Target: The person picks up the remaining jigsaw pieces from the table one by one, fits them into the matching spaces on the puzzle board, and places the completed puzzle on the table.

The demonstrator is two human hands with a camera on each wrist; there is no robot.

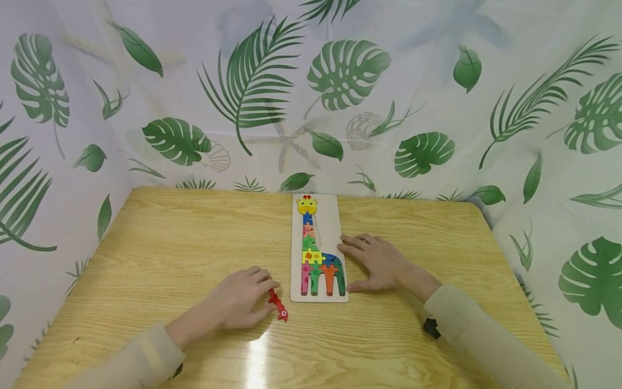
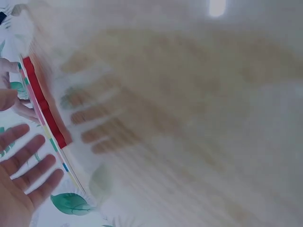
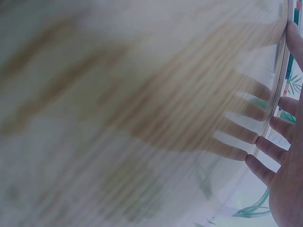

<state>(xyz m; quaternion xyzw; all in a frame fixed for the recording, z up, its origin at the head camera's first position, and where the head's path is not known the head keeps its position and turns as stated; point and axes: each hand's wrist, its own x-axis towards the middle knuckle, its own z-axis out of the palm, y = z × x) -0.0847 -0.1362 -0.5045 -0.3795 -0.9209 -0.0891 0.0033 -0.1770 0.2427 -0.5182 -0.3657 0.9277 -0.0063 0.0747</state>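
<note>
A long, notched red puzzle piece [image 1: 279,306] with a pale round mark near one end lies on the table, left of the board's lower corner. My left hand [image 1: 243,298] is right beside it, fingertips and thumb at the piece in the head view. In the left wrist view, those fingers are spread and fairly straight, with the red piece [image 2: 45,101] beyond them. A pale puzzle board [image 1: 328,221] bears a multicoloured giraffe [image 1: 313,257] with a yellow head. Along its neck's right side shows a bare wavy recess. My right hand [image 1: 381,263] rests its fingertips and thumb against the board's right edge.
The light wood table [image 1: 194,232] extends around the board, with a bright glare patch near its front. A white leaf-print cloth [image 1: 350,151] hangs behind and at both sides. Dark wrist-worn items show beneath both sleeves.
</note>
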